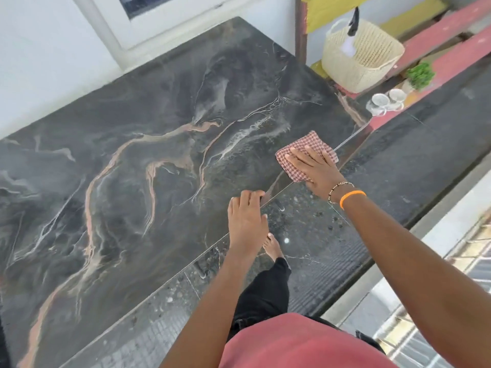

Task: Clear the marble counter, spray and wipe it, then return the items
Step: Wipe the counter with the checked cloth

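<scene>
The dark marble counter (138,144) with pink and white veins fills the left and middle of the view, and wet streaks show near its right corner. My right hand (316,168) presses flat on a red-and-white checked cloth (300,148) at the counter's near right edge. My left hand (247,216) rests on the counter's front edge, fingers together, holding nothing. A spray bottle (350,30) with a black trigger head stands inside a cream woven basket (361,59) on the floor beyond the counter's right end.
Beside the basket on a red step lie two white cups (388,99) on clear glassware and a small green plant (419,74). A white wall and window frame (111,30) bound the counter's far side. Dark tiled floor (332,235) and my bare foot lie below.
</scene>
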Available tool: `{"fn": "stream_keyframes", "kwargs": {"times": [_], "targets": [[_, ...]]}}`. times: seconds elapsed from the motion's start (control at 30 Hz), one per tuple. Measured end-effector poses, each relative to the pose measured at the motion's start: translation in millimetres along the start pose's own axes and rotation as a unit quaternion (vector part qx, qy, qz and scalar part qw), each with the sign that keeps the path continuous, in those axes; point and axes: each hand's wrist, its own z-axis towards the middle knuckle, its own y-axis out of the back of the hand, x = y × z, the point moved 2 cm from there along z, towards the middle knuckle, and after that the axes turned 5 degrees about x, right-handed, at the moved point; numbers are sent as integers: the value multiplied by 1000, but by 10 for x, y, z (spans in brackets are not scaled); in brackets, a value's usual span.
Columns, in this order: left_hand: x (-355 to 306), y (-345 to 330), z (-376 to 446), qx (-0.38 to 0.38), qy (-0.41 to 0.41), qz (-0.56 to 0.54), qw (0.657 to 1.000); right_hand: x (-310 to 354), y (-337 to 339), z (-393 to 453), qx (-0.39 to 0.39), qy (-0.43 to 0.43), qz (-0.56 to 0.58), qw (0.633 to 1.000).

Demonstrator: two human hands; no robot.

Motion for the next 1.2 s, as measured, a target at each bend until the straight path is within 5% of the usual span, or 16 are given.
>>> {"fn": "stream_keyframes", "kwargs": {"times": [0.47, 0.57, 0.67, 0.73, 0.8, 0.9, 1.07, 1.2], "targets": [[-953, -390, 1363, 44, -78, -12, 996, -1722, 237, 416, -21, -73, 89, 993], [-1102, -420, 1559, 55, -98, -33, 993, -2032, 298, 499, -62, -110, 225, 966], [-1204, -433, 1723, 75, -100, -66, 990, -2239, 364, 498, -92, -234, 414, 875], [-1284, -419, 1823, 96, -100, -94, 986, -2257, 360, 439, -121, -295, 574, 754], [-1375, -402, 1921, 121, -100, -134, 979, -2232, 419, 412, -155, -298, 707, 623], [-1556, -376, 2098, 175, -106, -197, 959, -2226, 605, 405, -190, -242, 806, 505], [-1983, -308, 2540, 297, -130, -253, 911, -2301, 907, 565, -170, -171, 858, 453], [-2299, -331, 3051, 300, -75, -340, 888, -2469, 1131, 834, -128, -132, 896, 405]]}}
